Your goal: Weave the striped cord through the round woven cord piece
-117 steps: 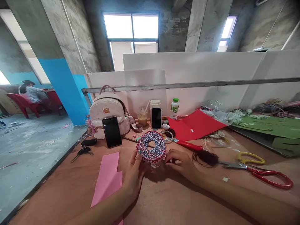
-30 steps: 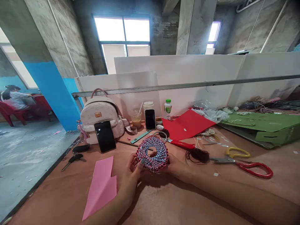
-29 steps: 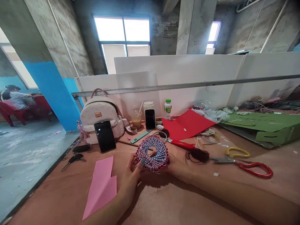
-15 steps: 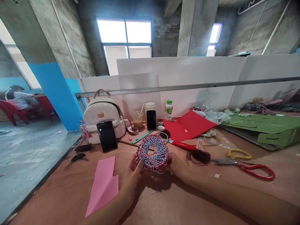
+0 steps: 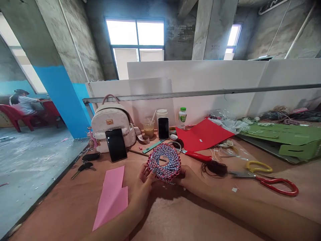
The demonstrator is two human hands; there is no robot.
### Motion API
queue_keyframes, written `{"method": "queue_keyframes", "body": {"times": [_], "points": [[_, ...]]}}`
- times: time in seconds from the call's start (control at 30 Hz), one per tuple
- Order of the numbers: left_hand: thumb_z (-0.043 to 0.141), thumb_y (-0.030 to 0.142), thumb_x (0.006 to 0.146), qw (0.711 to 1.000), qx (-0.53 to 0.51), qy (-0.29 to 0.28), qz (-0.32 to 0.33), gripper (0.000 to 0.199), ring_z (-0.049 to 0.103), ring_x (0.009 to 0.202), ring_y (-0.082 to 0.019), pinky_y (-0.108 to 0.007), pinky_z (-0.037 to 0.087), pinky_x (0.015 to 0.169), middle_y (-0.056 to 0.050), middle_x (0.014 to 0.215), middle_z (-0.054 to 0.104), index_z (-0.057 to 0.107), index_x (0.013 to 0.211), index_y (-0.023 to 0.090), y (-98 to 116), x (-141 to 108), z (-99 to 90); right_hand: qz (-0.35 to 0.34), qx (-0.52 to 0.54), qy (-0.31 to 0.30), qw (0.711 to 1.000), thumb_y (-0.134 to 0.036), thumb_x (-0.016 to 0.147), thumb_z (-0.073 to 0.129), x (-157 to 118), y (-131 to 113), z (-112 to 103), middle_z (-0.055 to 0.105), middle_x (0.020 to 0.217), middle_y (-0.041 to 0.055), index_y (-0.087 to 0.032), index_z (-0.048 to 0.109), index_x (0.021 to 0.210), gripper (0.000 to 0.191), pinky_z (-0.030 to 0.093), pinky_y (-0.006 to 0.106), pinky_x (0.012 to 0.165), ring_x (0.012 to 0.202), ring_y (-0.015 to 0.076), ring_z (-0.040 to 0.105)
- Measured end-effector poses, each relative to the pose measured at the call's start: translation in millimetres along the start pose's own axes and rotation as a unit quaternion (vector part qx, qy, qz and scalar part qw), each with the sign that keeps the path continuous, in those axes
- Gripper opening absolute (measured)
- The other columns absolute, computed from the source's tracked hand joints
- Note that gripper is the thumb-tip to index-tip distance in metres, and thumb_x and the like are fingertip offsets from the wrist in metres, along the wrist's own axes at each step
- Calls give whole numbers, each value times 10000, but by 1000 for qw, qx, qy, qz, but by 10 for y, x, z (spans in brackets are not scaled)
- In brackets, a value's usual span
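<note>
Between my hands, a little above the table, is a ring of wound yarn (image 5: 170, 165) in blue, white and red, with red loops along its outer rim and an open centre. My left hand (image 5: 144, 179) grips its lower left edge, thumb on the near face. At the lower right edge, my right hand (image 5: 186, 174) is closed on the same ring, and its fingertips are partly hidden behind it. The ring is tilted so that its face shows to me. Below it, its shadow falls on the brown tabletop (image 5: 173, 217).
Left of my hands lie pink paper (image 5: 111, 197) and keys (image 5: 84, 167). A phone (image 5: 116, 144) leans on a backpack (image 5: 112, 117). Behind the ring are a drink cup (image 5: 148, 129), a second phone (image 5: 164, 128) and red paper (image 5: 204, 135). Scissors (image 5: 263, 179) lie right, near green card (image 5: 283, 134).
The view has shifted slightly, so the background sits a little farther right. Both hands keep their hold on the yarn ring, which has barely moved.
</note>
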State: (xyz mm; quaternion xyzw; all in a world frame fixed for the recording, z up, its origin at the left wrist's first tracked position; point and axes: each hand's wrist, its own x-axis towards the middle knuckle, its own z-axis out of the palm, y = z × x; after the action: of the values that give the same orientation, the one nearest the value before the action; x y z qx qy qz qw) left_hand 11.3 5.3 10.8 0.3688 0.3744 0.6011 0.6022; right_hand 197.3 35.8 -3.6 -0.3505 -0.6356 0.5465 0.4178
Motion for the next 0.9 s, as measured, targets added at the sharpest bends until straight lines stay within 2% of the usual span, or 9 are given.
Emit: {"method": "queue_keyframes", "body": {"times": [0.13,0.27,0.4,0.5,0.6,0.67,0.77,0.9], "points": [[841,462,754,999,36,14,6,518,731,1053,-256,-317,623,783,-86,1264,723,647,1179,240,-15,-13,-18,6,24,8,1000,-285,680,788,26,60,-16,751,1044,89,-175,688,1098,444,558,415,848,957,277,680],[821,469,768,996,75,36,17,480,690,1145,-274,-321,595,857,-79,1224,733,651,1154,239,-3,-17,-39,12,53,7,998,-205,711,690,-16,12,9,717,1171,90,-196,596,1275,572,544,351,829,997,237,661],[827,507,738,994,90,50,31,509,670,1174,-290,-357,573,921,-76,1216,732,641,1128,238,4,-4,-50,65,144,38,987,-253,771,673,-127,-107,93,684,1238,43,-277,494,1393,647,499,261,711,869,164,643],[832,519,725,994,92,49,33,541,650,1214,-297,-376,549,977,-83,1227,733,639,1143,234,2,-4,-52,92,154,80,980,-365,805,706,-193,-129,141,711,1124,34,-311,512,1370,600,478,263,664,823,177,634],[816,521,747,995,90,45,27,555,613,1277,-295,-373,524,1019,-94,1281,718,641,1189,234,-1,-10,-54,65,151,98,982,-446,748,754,-209,-84,148,710,1027,45,-277,602,1225,528,472,282,673,842,205,626],[814,530,746,995,87,45,24,579,607,1284,-299,-368,534,1002,-103,1298,711,638,1208,231,0,-12,-52,60,150,97,982,-441,736,760,-207,-56,140,695,949,31,-255,618,1123,452,455,268,653,781,184,605],[812,536,743,995,85,46,30,564,662,1196,-293,-350,573,917,-99,1295,713,642,1186,232,9,-15,-39,74,157,77,982,-450,772,745,-210,-70,133,661,827,-15,-241,575,1071,402,425,238,605,657,135,557],[799,495,777,994,92,50,32,472,699,1116,-262,-313,577,869,-76,1247,733,656,1150,244,22,-22,-17,66,130,51,988,-467,771,750,-195,-141,136,683,851,1,-232,540,1075,438,447,250,633,725,160,606]]}}
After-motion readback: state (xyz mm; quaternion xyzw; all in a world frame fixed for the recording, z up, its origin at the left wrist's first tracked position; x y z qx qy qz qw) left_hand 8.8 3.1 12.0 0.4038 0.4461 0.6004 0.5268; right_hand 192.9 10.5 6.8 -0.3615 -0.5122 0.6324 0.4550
